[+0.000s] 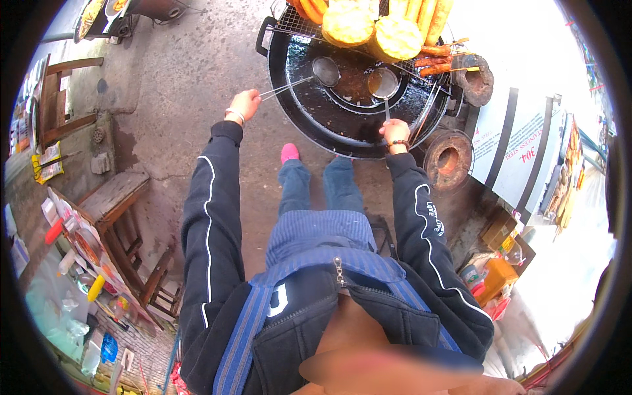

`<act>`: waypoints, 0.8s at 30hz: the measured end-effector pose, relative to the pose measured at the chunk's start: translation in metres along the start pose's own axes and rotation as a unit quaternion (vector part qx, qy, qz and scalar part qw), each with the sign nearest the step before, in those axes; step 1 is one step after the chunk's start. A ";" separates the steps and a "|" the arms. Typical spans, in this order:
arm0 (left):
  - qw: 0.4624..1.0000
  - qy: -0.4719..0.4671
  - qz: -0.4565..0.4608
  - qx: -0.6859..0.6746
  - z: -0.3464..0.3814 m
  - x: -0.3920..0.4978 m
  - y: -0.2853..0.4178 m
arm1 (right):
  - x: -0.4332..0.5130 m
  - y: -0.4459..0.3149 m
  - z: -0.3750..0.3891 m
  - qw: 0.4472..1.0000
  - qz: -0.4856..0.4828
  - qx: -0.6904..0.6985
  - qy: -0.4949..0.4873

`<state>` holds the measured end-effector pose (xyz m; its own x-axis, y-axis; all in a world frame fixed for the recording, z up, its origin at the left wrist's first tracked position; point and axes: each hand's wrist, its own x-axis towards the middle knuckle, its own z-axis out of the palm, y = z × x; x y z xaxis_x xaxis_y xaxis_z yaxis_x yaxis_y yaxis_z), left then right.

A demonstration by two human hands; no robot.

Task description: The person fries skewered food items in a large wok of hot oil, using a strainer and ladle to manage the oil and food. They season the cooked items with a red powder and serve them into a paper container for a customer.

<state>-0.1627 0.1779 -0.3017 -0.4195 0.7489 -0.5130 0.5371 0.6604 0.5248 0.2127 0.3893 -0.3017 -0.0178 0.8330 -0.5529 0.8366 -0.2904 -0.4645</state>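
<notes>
My left hand (245,105) grips the wire handle of a small round skimmer (326,72). The skimmer hangs over the left part of a wide black pan (340,129) with dark oil in its middle. In my right hand (395,131) is the flat handle of a second round ladle or strainer (382,83), which is at the oil; I cannot tell how deep it sits. A wire rack (299,23) spans the pan's far side. On it stand two round yellow fried pieces (348,24), several fried dough sticks (434,17) and some browned skewers (435,66).
Round stove-like blocks with central holes (448,160) stand right of the pan. Beyond them is a metal-sided panel (513,143) bearing writing. A wooden bench (114,197) and a cluttered table (89,242) are on my left; bottles and a box (498,232) are at my right.
</notes>
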 end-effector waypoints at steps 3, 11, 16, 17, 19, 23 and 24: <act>0.966 -0.009 0.000 -0.259 0.012 -0.019 -0.004 | -0.003 -0.010 0.014 0.999 0.022 0.038 0.000; 0.913 0.076 0.029 -0.401 0.021 -0.107 0.019 | 0.000 -0.035 0.042 0.999 -0.004 -0.006 -0.047; 0.886 0.083 -0.030 -0.455 0.030 -0.143 0.021 | 0.003 -0.040 0.054 0.995 -0.010 0.039 -0.096; 0.886 0.089 -0.026 -0.455 0.031 -0.148 0.020 | 0.003 -0.040 0.055 0.993 -0.012 0.052 -0.102; 0.892 0.095 -0.038 -0.441 0.031 -0.157 0.021 | 0.004 -0.042 0.056 0.986 -0.016 0.079 -0.145; 0.871 0.136 -0.035 -0.471 0.034 -0.166 0.025 | 0.000 -0.045 0.047 0.948 0.041 0.182 -0.256; 0.873 0.128 -0.033 -0.470 0.033 -0.166 0.024 | -0.002 -0.045 0.043 0.933 0.053 0.211 -0.286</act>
<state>-0.0557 0.0675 -0.2260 -0.6417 0.6153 -0.4579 -0.2812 0.3667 0.8868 0.1511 0.3802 -0.3095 -0.3372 0.4373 -0.8337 0.5620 -0.6170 -0.5509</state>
